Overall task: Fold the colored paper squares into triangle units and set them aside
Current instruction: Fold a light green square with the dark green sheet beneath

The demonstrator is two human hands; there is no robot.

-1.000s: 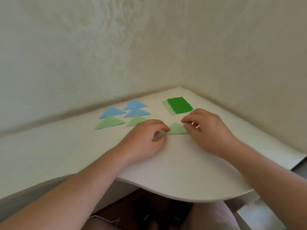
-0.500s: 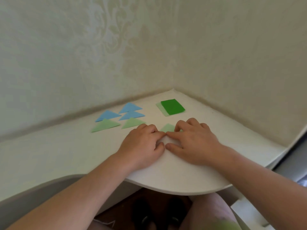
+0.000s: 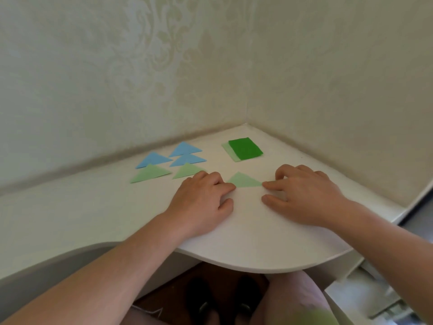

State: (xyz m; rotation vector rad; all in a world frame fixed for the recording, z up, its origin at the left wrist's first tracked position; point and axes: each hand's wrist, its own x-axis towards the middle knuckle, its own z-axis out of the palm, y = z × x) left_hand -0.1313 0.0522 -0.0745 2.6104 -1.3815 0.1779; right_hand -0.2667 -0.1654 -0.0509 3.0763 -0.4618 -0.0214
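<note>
A light green paper triangle [image 3: 243, 180] lies flat on the white table [image 3: 246, 242] between my hands. My left hand [image 3: 201, 202] rests palm down, its index fingertip pressing the triangle's left corner. My right hand [image 3: 302, 195] lies palm down too, its index fingertip touching the right corner. To the back left lie three blue triangles [image 3: 185, 153] and two light green triangles [image 3: 152, 173]. A small stack of paper squares [image 3: 243, 149], dark green on top and pale green beneath, sits near the wall corner.
Patterned walls meet in a corner right behind the stack. The table's curved front edge [image 3: 257, 269] runs close under my forearms, with my knees and dark shoes on the floor below. A white ledge drops off at the far right.
My two hands were together over the green paper half a second ago. They have slid apart to its two corners, and the folded triangle now shows flat between them.
</note>
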